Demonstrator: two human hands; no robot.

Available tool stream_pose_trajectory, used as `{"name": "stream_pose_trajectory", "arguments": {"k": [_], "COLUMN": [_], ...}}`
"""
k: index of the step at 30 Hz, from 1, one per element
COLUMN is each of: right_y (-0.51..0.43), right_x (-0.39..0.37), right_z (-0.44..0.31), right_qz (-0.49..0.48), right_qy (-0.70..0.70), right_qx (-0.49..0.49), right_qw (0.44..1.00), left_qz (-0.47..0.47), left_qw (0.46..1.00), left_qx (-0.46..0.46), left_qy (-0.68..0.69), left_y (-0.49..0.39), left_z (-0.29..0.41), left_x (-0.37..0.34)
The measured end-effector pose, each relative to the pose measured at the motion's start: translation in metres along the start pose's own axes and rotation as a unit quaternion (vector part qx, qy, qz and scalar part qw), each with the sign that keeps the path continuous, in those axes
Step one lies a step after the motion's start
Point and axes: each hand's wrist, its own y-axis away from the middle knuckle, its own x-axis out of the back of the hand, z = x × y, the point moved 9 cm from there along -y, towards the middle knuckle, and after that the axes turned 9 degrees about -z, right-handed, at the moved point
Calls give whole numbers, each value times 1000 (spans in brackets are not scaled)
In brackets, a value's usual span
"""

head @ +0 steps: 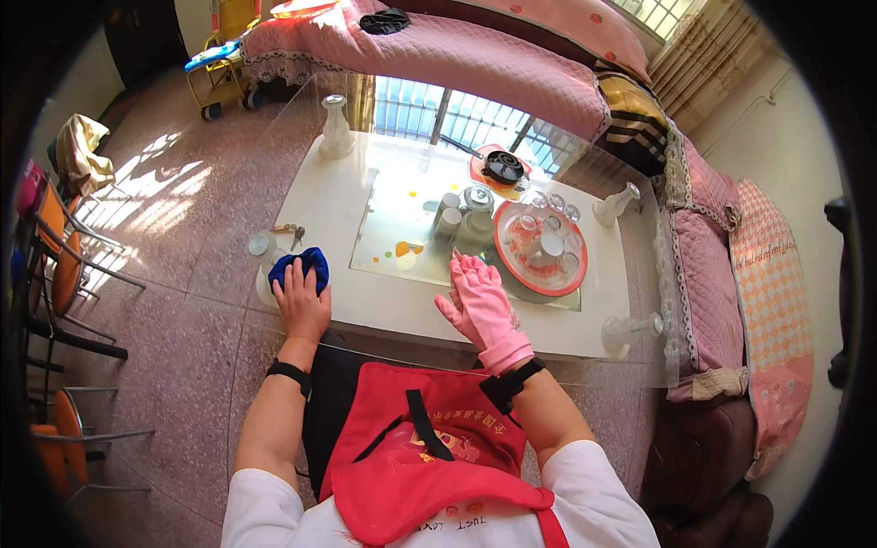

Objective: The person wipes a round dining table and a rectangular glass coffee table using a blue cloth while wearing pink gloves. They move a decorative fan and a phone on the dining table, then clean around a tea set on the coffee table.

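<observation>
My bare left hand (304,316) presses on a bunched dark blue cloth (299,269) at the left part of the glass tabletop (390,329); its fingers spread over the fabric. A pink rubber glove (479,301) covers my right hand (485,312), which is over the table's front middle, thumb apart and the other fingers close together. Whether something lies under its palm is hard to tell. Just beyond it are a glass jar (474,233) and white-lidded containers (449,220). To its right, a red-rimmed round tray (579,274) carries a white mug (546,248) and several drinking glasses (570,262).
Keys (297,236) lie beyond the blue cloth. A black lidded pan (503,168) rests at the table's far side. Glass pillars (336,130) support the top near its corners. A pink-covered sofa (479,82) borders the far side; orange chairs (67,274) stand left.
</observation>
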Motion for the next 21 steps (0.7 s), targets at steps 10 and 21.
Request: {"name": "stream_pose_trajectory", "arguments": {"k": [10,21], "right_y": [9,53], "right_x": [-7,-23], "right_z": [5,-37], "right_qz": [-11,10], "right_qy": [-5,5], "right_qx": [-4,38], "right_qw": [1000,999], "left_qz": [12,9], "left_qw": [1000,1000], "left_qx": [-6,-4], "left_qy": [-2,-3], "left_y": [1,-1], "left_z": [0,-1], "left_x": [0,-2]}}
